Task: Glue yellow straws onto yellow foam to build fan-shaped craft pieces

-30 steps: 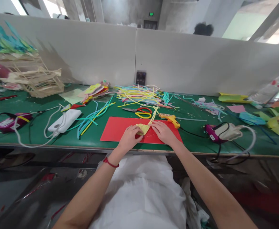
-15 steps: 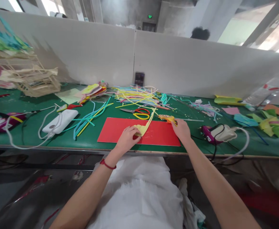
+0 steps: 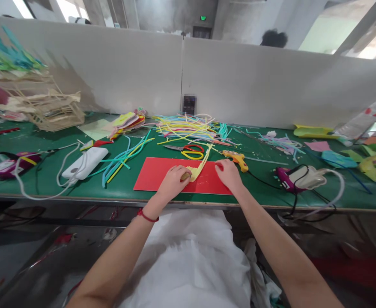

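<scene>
My left hand (image 3: 172, 183) rests on a red sheet (image 3: 152, 179) near the table's front edge, its fingers pinched on a folded yellow foam piece (image 3: 197, 170) with a long strip running up and away. My right hand (image 3: 228, 174) lies on the right part of the red sheet, fingers curled loosely, holding nothing I can make out. A yellow glue gun (image 3: 236, 158) lies just beyond that hand, close to its fingertips. Red-and-yellow scissors (image 3: 189, 150) lie behind the sheet.
A heap of coloured foam strips (image 3: 188, 126) lies at the back centre. A white power bank (image 3: 85, 162) with cables sits left, and a purple glue gun (image 3: 292, 179) right. Foam scraps (image 3: 361, 158) crowd the far right. A wooden frame stack (image 3: 46, 107) stands far left.
My right hand went out to the yellow glue gun half a second ago and has come back onto the red sheet, leaving the gun on the table. My left hand stays on the yellow piece.
</scene>
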`<state>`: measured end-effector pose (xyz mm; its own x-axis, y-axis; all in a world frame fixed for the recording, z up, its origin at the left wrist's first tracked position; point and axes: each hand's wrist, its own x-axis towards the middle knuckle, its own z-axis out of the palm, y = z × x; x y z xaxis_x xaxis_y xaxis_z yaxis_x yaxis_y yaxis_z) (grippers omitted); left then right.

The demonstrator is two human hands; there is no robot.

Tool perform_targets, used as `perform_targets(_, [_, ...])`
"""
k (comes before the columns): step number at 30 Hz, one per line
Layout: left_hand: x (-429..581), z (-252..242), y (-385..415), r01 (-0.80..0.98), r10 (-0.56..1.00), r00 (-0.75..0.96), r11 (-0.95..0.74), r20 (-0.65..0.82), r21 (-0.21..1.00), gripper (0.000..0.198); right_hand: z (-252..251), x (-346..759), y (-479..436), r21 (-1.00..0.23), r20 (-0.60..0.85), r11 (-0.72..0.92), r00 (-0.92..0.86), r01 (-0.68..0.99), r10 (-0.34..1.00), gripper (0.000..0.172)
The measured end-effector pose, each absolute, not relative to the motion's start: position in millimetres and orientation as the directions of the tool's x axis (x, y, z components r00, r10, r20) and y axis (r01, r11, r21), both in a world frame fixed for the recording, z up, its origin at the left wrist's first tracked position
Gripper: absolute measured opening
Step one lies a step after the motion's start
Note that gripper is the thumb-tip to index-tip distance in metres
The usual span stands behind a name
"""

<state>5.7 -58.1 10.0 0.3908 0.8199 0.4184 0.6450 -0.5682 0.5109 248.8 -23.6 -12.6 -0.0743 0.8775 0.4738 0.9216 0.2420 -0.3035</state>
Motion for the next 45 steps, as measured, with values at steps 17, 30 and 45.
perform_targets(17, [-50.3,3.9,4.8,0.833,0.922,0.329,-0.386,0.206,0.396,0.026,-25.4,214.5,-22.9,-0.265,0.324,0.11,-0.019,0.958,0.946,0.042])
perform_targets(30, [-26.2,18.4,-20.1,0.764,0.93,0.359,-0.341,0.079,0.548,0.024,-34.6,215.9,-20.9,-0.24,0.429,0.191,-0.073,0.952,0.9,0.042])
perform_targets(45, [-10.0,6.4,1.9,0.702,0.872,0.359,-0.488,0.334,0.518,0.021,-25.4,212.2,-26.3,-0.292,0.436,0.141,0.0,0.946,0.9,0.041])
